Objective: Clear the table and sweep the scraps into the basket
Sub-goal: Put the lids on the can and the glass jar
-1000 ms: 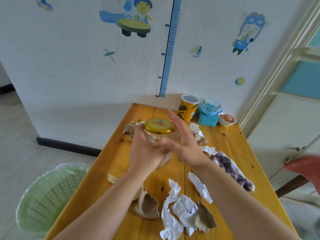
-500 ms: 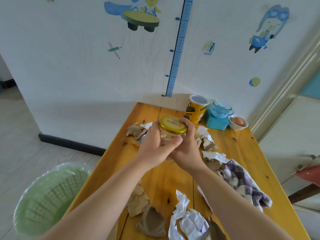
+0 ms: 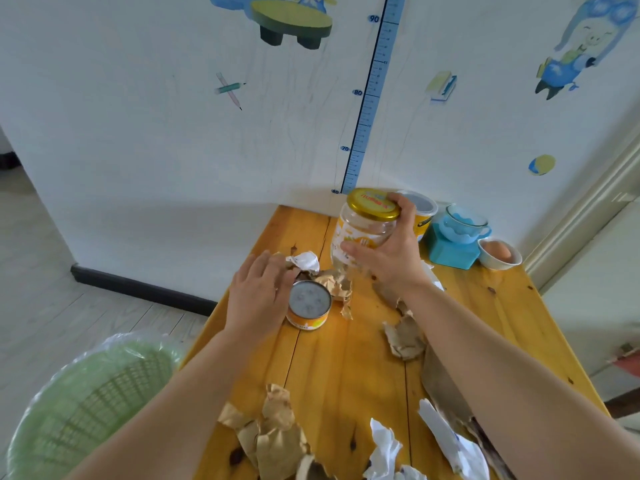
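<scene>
While right fingers (image 3: 405, 206) grip the jar (image 3: 363, 230) and left fingers (image 3: 264, 269) spread by the tin (image 3: 309, 301), scraps (image 3: 405, 336) litter the wooden table (image 3: 346, 362).

Bare left hand (image 3: 258, 296), bare right hand (image 3: 391, 259), bare left forearm (image 3: 180, 393), bare right forearm (image 3: 502, 368)

I see soft, bright daylight. A gray shadow lies low on the wall (image 3: 145, 216), just above the table's (image 3: 349, 358) far end. Edges bend, and the basket (image 3: 86, 410) at 7 o'clock looks blurry.

The basket (image 3: 86, 410) is cut off at the lower-left edge.
</scene>
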A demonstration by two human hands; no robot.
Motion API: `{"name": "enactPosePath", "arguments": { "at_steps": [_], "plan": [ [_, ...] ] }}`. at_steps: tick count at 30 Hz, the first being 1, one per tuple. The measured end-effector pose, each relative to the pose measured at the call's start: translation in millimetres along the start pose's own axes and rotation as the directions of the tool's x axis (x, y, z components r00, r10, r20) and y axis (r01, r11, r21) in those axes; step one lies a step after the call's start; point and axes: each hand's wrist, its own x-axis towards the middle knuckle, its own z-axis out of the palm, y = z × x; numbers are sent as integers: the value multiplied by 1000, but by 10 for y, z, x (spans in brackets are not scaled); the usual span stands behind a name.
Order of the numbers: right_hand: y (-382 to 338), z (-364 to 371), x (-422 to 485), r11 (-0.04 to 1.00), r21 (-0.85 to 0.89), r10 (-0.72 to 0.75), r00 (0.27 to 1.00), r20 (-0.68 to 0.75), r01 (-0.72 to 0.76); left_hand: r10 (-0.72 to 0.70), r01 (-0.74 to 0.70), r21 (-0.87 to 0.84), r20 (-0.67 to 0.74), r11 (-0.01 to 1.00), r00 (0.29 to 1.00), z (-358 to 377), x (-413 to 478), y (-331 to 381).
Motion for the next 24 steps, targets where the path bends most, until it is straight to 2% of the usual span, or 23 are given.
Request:
{"name": "enactPosePath", "arguments": {
  "at_steps": [4, 7, 12, 17, 24],
  "plan": [
    [167, 64, 340, 995, -102, -12, 998, -59, 5, -30, 38, -147, 55, 988, 998, 44, 48, -39],
    [292, 134, 589, 992, -129, -8, 995, -103, -6, -111, 91, -277, -56, 957, 992, -9, 43, -23],
    [447, 240, 884, 979, -181, 61, 983, -172, -92, -63, 64, -164, 11, 984, 998, 75, 75, -76],
    [654, 349, 968, 965, -225, 107, 984, -139, -137, -72, 74, -80, 19, 994, 997, 161, 132, -154],
    [769, 348, 998, 964, -212, 123, 976, -182, -161, -21, 20, 20, 47, 1000, 999, 210, 124, -150]
  ]
}}
